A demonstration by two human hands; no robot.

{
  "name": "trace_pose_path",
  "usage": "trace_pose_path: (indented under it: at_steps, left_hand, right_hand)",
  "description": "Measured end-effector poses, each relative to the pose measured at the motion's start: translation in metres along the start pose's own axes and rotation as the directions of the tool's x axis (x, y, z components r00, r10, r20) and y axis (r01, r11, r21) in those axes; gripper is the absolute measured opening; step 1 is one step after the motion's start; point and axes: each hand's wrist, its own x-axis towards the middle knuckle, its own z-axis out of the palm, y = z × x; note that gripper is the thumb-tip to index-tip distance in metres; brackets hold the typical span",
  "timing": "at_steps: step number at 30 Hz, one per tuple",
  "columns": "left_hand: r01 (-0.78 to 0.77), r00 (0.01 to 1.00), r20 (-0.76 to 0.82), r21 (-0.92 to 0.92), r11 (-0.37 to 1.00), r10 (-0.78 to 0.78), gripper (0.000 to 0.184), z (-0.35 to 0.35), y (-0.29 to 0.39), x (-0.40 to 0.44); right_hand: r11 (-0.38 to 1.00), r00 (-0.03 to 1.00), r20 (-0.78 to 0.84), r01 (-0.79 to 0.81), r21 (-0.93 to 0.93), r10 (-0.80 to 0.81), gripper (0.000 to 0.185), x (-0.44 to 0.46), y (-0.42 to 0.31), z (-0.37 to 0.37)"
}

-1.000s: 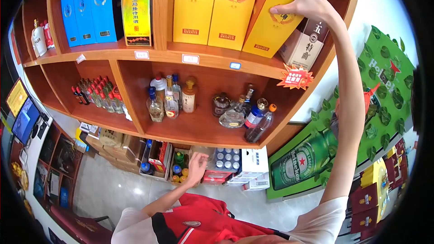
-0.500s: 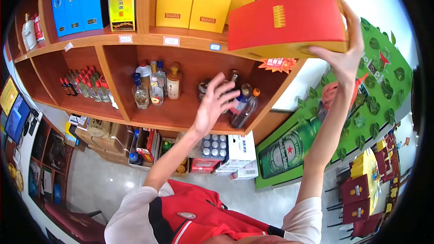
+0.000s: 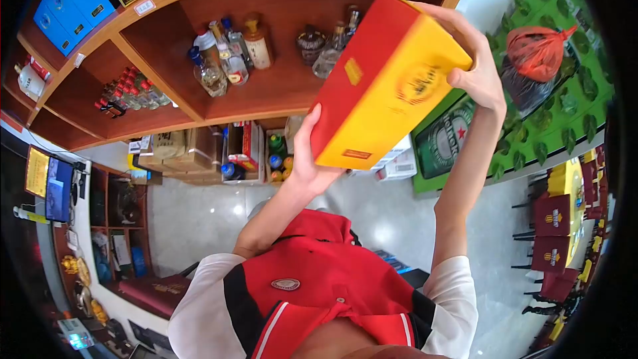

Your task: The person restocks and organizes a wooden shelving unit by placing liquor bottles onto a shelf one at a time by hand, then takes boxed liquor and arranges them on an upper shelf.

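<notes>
A red and yellow gift box (image 3: 392, 86) is held tilted in front of the wooden shelf, its yellow printed face towards me. My right hand (image 3: 480, 66) grips the upper end, fingers behind it and thumb on the yellow side. Around the lower end closes my left hand (image 3: 311, 156), its thumb against the red side and its other fingers mostly hidden underneath. Behind the box, several bottles (image 3: 259, 43) stand in the shelf compartment, and some are covered by it.
Blue boxes (image 3: 73, 3) stand on the upper left shelf (image 3: 163, 119). Small red-capped bottles (image 3: 136, 86) fill a lower compartment. Cartons (image 3: 186, 153) sit on the floor below. To the right is a green beer display (image 3: 571, 93) with a red bag (image 3: 537, 52) by it.
The box has come down from the upper shelf and turned so its yellow face shows. My left hand, open and empty before, now holds the lower end. The view has tilted downward.
</notes>
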Motion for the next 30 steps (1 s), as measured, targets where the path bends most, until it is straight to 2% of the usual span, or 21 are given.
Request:
trace_pose_path:
  at_steps: [1, 3, 4, 6, 7, 9, 10, 12, 14, 16, 18, 20, 22, 23, 25, 27, 29, 30]
  left_hand:
    - [0.089, 0.989, 0.118, -0.015, 0.996, -0.086, 0.064, -0.021, 0.001, 0.002]
    - [0.173, 0.984, 0.065, -0.142, 0.975, -0.165, 0.068, -0.058, -0.010, 0.002]
    - [0.176, 0.984, 0.023, -0.143, 0.974, -0.174, 0.068, -0.075, -0.014, 0.000]
    - [0.428, 0.900, 0.243, -0.320, 0.846, -0.363, 0.075, -0.102, -0.017, -0.005]
    - [0.420, 0.905, 0.219, -0.331, 0.845, -0.364, 0.075, -0.111, -0.021, -0.013]
    - [0.499, 0.867, 0.303, -0.525, 0.689, -0.396, 0.080, -0.125, -0.026, -0.029]
    - [0.531, 0.847, 0.368, -0.549, 0.645, -0.384, 0.080, -0.134, -0.028, -0.037]
    - [0.528, 0.848, 0.388, -0.561, 0.637, -0.360, 0.080, -0.147, -0.024, -0.056]
    - [0.522, 0.850, 0.389, -0.532, 0.667, -0.356, 0.074, -0.179, -0.016, -0.079]
    - [0.441, 0.893, 0.327, -0.502, 0.744, -0.309, 0.073, -0.206, 0.001, -0.109]
    - [0.294, 0.952, 0.216, -0.456, 0.840, -0.216, 0.072, -0.223, 0.022, -0.146]
    - [0.129, 0.990, 0.097, -0.404, 0.906, -0.098, 0.070, -0.238, 0.047, -0.189]
    - [-0.033, 0.999, -0.001, -0.359, 0.933, 0.035, 0.069, -0.252, 0.074, -0.234]
    - [-0.101, 0.995, -0.037, -0.345, 0.933, 0.094, 0.069, -0.261, 0.086, -0.257]
    - [-0.230, 0.973, -0.102, -0.319, 0.920, 0.208, 0.068, -0.276, 0.115, -0.305]
    - [-0.328, 0.945, -0.127, -0.326, 0.887, 0.302, 0.067, -0.288, 0.142, -0.352]
    - [-0.466, 0.884, -0.220, -0.356, 0.810, 0.412, 0.062, -0.298, 0.168, -0.399]
    - [-0.523, 0.852, -0.204, -0.319, 0.790, 0.481, 0.059, -0.304, 0.178, -0.419]
  right_hand:
    - [0.999, 1.000, -0.004, -0.023, 0.043, 0.023, 0.100, -0.008, 0.013, 0.009]
    - [0.991, 0.993, -0.102, 0.064, 0.116, -0.052, 0.104, -0.016, 0.039, 0.041]
    - [0.986, 0.990, -0.133, 0.058, 0.157, -0.037, 0.103, -0.021, 0.048, 0.058]
    - [0.976, 0.989, -0.146, 0.012, 0.219, 0.020, 0.099, -0.030, 0.056, 0.087]
    - [0.968, 0.982, -0.184, 0.011, 0.250, 0.037, 0.093, -0.032, 0.057, 0.107]
    - [0.962, 0.974, -0.226, 0.040, 0.269, 0.023, 0.088, -0.038, 0.066, 0.141]
    - [0.980, 0.976, -0.215, 0.016, 0.200, 0.028, 0.084, -0.040, 0.068, 0.157]
    - [0.980, 0.976, -0.199, -0.050, 0.192, 0.089, 0.078, -0.045, 0.063, 0.192]
    - [0.982, 0.968, -0.201, -0.120, 0.147, 0.149, 0.081, -0.047, 0.049, 0.232]
    - [0.989, 0.968, -0.202, -0.151, 0.002, 0.148, 0.093, -0.046, 0.041, 0.274]
    - [0.977, 0.961, -0.179, -0.215, -0.008, 0.210, 0.104, -0.042, 0.031, 0.327]
    - [0.984, 0.978, -0.115, -0.178, -0.001, 0.177, 0.110, -0.034, 0.025, 0.385]
    - [0.935, 0.938, -0.087, -0.320, 0.155, 0.336, 0.125, -0.021, 0.016, 0.447]
    - [0.943, 0.952, -0.046, -0.293, 0.156, 0.304, 0.125, -0.014, 0.009, 0.473]
    - [0.854, 0.883, 0.132, -0.470, 0.225, 0.451, 0.133, 0.005, -0.007, 0.529]
    - [0.889, 0.900, 0.219, -0.418, 0.185, 0.377, 0.131, 0.015, -0.008, 0.590]
    - [0.820, 0.867, 0.350, -0.468, 0.329, 0.355, 0.132, 0.027, -0.013, 0.649]
    - [0.829, 0.858, 0.401, -0.459, 0.321, 0.320, 0.129, 0.033, -0.012, 0.674]
